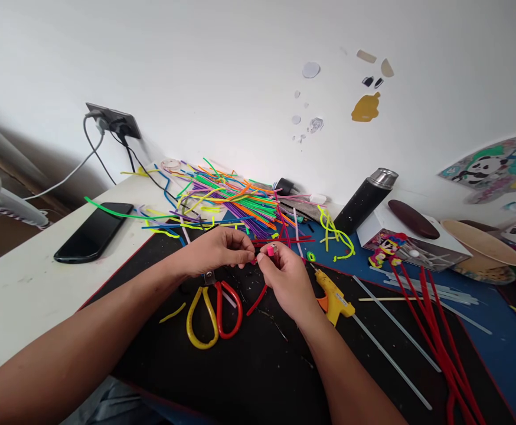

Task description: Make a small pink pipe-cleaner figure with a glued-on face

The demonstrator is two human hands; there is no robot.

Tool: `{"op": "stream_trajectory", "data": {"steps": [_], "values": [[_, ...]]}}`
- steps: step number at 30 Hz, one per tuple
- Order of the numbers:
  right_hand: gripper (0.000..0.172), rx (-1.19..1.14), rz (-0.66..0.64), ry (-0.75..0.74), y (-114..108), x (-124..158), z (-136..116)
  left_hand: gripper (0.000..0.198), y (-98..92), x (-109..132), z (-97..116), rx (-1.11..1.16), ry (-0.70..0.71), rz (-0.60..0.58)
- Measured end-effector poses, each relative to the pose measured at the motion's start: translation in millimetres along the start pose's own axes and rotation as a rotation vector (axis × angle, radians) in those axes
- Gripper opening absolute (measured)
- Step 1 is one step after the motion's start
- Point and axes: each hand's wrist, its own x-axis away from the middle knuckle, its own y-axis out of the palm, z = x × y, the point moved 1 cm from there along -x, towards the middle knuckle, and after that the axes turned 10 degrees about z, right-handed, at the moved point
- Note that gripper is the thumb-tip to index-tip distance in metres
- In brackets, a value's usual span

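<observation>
Toward the far edge of the black mat point(249, 378), your left hand point(218, 251) and right hand point(284, 274) meet, pinching a tiny red piece point(254, 260), probably light and soft, best gripped by its ends.

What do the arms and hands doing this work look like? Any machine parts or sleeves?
No machine parts: these are a person's. The left hand and right hand wear no gloves; no sleeve, watch, bracelet or cable shows on either forearm. Some fingers are hidden, so rings can't be ruled out.
</observation>
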Motion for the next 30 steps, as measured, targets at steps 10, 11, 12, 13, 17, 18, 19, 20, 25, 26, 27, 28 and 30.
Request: {"op": "stream_trajectory", "data": {"steps": [10, 11, 12, 13, 17, 18, 19, 20, 25, 26, 27, 28, 30], "values": [[0.026, -0.050, -0.015, 0.010, 0.3, 0.1, 3.2, 0.021, -2.4, -0.1, 1.7, 0.006, -0.011, 0.004], [0.027, -0.062, -0.020, 0.015, 0.1, 0.1, 3.3, 0.022, -2.2, -0.1, 1.6, 0.010, -0.012, 0.002], [0.028, -0.078, -0.027, 0.022, -0.1, 0.1, 3.2, 0.022, -2.2, 0.0, 1.4, 0.014, -0.011, 0.008], [0.029, -0.098, -0.034, 0.029, -0.2, 0.1, 2.7, 0.023, -2.5, -0.1, 1.1, 0.016, -0.008, 0.021], [0.038, -0.200, -0.057, 0.053, -0.1, 0.8, -0.5, 0.026, -5.2, -1.3, 0.1, 0.036, 0.012, 0.107], [0.040, -0.223, -0.066, 0.058, 0.4, 1.1, -1.4, 0.027, -5.7, -1.8, -0.1, 0.045, 0.012, 0.124], [0.042, -0.241, -0.078, 0.062, 1.1, 1.6, -2.1, 0.028, -6.2, -2.4, -0.2, 0.056, 0.012, 0.138], [0.044, -0.253, -0.097, 0.067, 2.0, 2.1, -2.8, 0.029, -6.4, -2.9, -0.3, 0.067, 0.011, 0.151], [0.053, -0.245, -0.195, 0.105, 6.2, 5.4, -3.9, 0.034, -6.4, -4.8, -1.0, 0.097, 0.010, 0.162], [0.055, -0.240, -0.206, 0.108, 6.7, 6.0, -3.6, 0.034, -6.4, -4.9, -1.3, 0.104, 0.012, 0.160], [0.056, -0.236, -0.213, 0.109, 7.0, 6.4, -3.1, 0.035, -6.5, -4.9, -1.6, 0.110, 0.013, 0.159], [0.057, -0.226, -0.216, 0.110, 7.3, 6.7, -2.2, 0.035, -6.6, -4.8, -1.9, 0.114, 0.014, 0.157], [0.058, -0.187, -0.206, 0.100, 7.5, 6.9, 0.3, 0.035, -6.7, -4.5, -2.4, 0.114, 0.014, 0.151]]}}
